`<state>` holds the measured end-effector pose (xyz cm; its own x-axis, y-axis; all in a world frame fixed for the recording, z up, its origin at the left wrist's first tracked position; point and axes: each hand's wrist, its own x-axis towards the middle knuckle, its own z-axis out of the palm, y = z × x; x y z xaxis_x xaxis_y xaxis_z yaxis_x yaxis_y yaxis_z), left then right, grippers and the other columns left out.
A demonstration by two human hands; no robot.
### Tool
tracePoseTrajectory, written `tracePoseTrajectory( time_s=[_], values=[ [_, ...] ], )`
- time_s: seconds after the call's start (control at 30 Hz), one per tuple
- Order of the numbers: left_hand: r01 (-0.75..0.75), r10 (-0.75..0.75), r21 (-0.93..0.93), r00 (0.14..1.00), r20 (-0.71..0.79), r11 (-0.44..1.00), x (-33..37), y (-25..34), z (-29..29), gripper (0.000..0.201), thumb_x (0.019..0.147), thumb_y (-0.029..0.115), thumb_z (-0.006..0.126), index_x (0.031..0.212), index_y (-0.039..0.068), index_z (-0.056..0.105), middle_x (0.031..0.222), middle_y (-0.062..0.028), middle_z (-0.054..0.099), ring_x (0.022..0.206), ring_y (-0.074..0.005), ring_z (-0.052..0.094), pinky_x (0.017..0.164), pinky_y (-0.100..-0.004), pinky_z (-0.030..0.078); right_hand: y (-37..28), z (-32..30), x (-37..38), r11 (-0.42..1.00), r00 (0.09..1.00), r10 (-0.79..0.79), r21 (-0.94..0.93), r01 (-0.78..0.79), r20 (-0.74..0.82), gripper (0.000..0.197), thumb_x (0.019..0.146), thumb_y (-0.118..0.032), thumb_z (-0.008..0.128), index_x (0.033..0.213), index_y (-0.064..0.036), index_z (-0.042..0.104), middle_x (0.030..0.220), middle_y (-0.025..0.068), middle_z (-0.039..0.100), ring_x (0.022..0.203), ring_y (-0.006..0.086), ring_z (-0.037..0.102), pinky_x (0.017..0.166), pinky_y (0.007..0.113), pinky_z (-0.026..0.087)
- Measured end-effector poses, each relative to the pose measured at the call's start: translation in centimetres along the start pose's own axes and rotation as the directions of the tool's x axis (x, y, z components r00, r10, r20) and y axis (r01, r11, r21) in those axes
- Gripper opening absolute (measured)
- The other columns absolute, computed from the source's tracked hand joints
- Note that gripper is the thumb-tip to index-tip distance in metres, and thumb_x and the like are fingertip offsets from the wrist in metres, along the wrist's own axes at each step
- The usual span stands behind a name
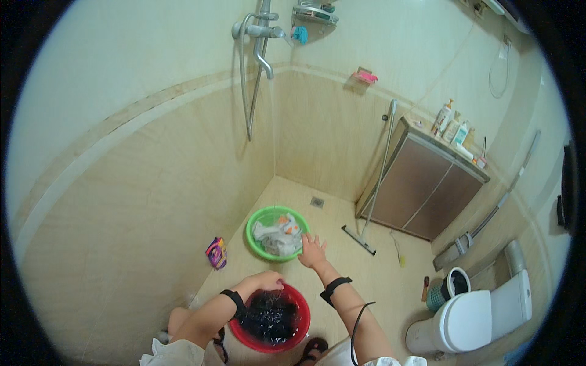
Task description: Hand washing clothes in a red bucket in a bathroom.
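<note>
My left hand (267, 281) is closed at the far rim of a red basin (307, 317), its fingers curled down. Whether they grip the rim or something wet is too small to tell. Dark cloth (268, 317) lies in water inside this basin. Beyond it, my right hand (312, 251) reaches to the near right rim of a green basin (251, 243), fingers spread and holding nothing. White cloth with orange patches (281, 236) sits in the green basin. Black bands circle both my forearms.
A purple and yellow packet (217, 253) lies by the left wall. A floor squeegee (378, 177) leans near a brown cabinet (421, 183) topped with bottles. At right stand a white toilet (467, 320) and a waste bin (436, 297). A floor drain (317, 202) lies behind the basins.
</note>
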<state>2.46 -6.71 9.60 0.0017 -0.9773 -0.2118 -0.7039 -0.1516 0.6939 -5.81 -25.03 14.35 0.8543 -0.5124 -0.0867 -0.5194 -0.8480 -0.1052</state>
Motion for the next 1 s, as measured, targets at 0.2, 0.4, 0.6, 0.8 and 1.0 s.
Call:
tracePoseTrajectory(
  time_s=[0.2, 0.4, 0.6, 0.8, 1.0],
  values=[
    [0.011, -0.051, -0.17, 0.971, -0.232, 0.985, 3.1, -1.5, -4.3, 0.034, 0.08, 0.024, 0.053, 0.106, 0.002, 0.061, 0.099, -0.0194, 0.063, 0.091, -0.0325, 0.061, 0.082, -0.0402, 0.047, -0.5, -14.3, 12.7, 0.962, 0.868, -0.112, 0.167, 0.217, -0.484, 0.075, 0.077, -0.023, 0.063, 0.137, -0.003, 0.023, 0.123, 0.0199, 0.048, 0.11, 0.0338, 0.049, 0.091, 0.047, 0.039],
    [0.168, -0.157, -0.144, 0.984, 0.086, 0.975, -0.4, -0.3, -10.0, 0.035, 0.079, 0.03, 0.055, 0.1, 0.004, 0.064, 0.098, -0.0189, 0.063, 0.091, -0.0334, 0.061, 0.081, -0.0402, 0.047, -6.7, -31.5, 18.9, 0.712, 0.849, -0.032, 0.585, 0.39, -0.527, 0.08, 0.081, -0.021, 0.058, 0.141, 0.001, 0.011, 0.071, 0.0171, 0.063, 0.062, 0.0281, 0.061, 0.061, 0.036, 0.047],
    [0.226, -0.211, -0.137, 0.971, 0.113, 0.965, -3.1, 5.0, -16.3, 0.039, 0.083, 0.032, 0.053, 0.106, 0.002, 0.061, 0.103, -0.0187, 0.062, 0.094, -0.0346, 0.059, 0.084, -0.0393, 0.045, -10.5, -43.1, 26.0, 0.713, 0.809, -0.09, 0.53, 0.459, -0.58, 0.086, 0.077, -0.023, 0.061, 0.142, -0.0021, 0.01, 0.124, 0.0242, 0.048, 0.112, 0.032, 0.05, 0.094, 0.036, 0.039],
    [0.247, -0.224, -0.294, 0.968, 0.11, 0.923, -6.0, 7.9, -18.8, 0.038, 0.087, 0.032, 0.052, 0.109, 0.001, 0.058, 0.107, -0.0184, 0.06, 0.099, -0.0323, 0.057, 0.086, -0.0404, 0.043, -14.6, -48.1, 28.9, 0.641, 0.83, -0.121, 0.595, 0.484, -0.545, 0.09, 0.071, -0.02, 0.064, 0.141, 0.0017, 0.011, 0.144, 0.0239, 0.019, 0.133, 0.0323, 0.024, 0.107, 0.034, 0.025],
    [0.284, -0.271, -0.328, 0.959, 0.086, 0.901, -9.1, 8.7, -18.5, 0.033, 0.086, 0.029, 0.055, 0.106, 0.002, 0.059, 0.101, -0.0178, 0.062, 0.093, -0.032, 0.059, 0.082, -0.0406, 0.045, -15.0, -48.0, 30.0, 0.559, 0.864, -0.065, 0.699, 0.446, -0.499, 0.093, 0.068, -0.015, 0.066, 0.141, 0.0013, 0.01, 0.147, 0.0206, 0.017, 0.136, 0.0289, 0.019, 0.109, 0.031, 0.021]
  ],
)
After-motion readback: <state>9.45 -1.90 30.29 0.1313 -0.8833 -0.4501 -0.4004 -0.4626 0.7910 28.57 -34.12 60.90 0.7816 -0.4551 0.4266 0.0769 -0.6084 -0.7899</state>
